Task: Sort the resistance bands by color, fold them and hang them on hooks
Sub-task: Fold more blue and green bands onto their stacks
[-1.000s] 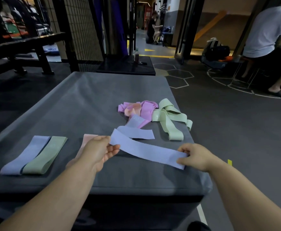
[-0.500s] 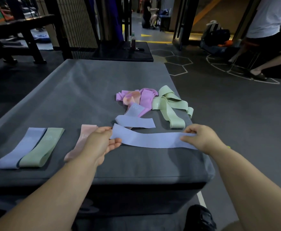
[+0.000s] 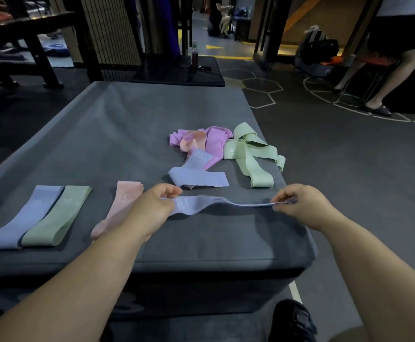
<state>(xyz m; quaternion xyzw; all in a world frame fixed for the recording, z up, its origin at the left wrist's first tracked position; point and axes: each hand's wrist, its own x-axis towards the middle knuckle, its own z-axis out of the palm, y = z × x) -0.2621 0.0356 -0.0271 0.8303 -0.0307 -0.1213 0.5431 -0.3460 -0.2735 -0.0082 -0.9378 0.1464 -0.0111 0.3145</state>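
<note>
Both hands, left [image 3: 149,208] and right [image 3: 300,206], pinch opposite ends of the lavender band [image 3: 216,204] stretched between them.

A gym floor, dim and dark-matted.

Dark rubber flooring [image 3: 349,174] carries painted hexagon outlines [image 3: 263,88] and a white circle marking [image 3: 321,96]. A black bench frame [image 3: 29,23] stands at the left beside a slatted partition [image 3: 110,28]. The worktop [image 3: 127,119] is a grey padded box strewn with pastel resistance bands [image 3: 216,144] printed with numbers. Sports bags [image 3: 322,49] sit by a doorway, near a person [image 3: 393,35] in dark shorts and slides.
</note>
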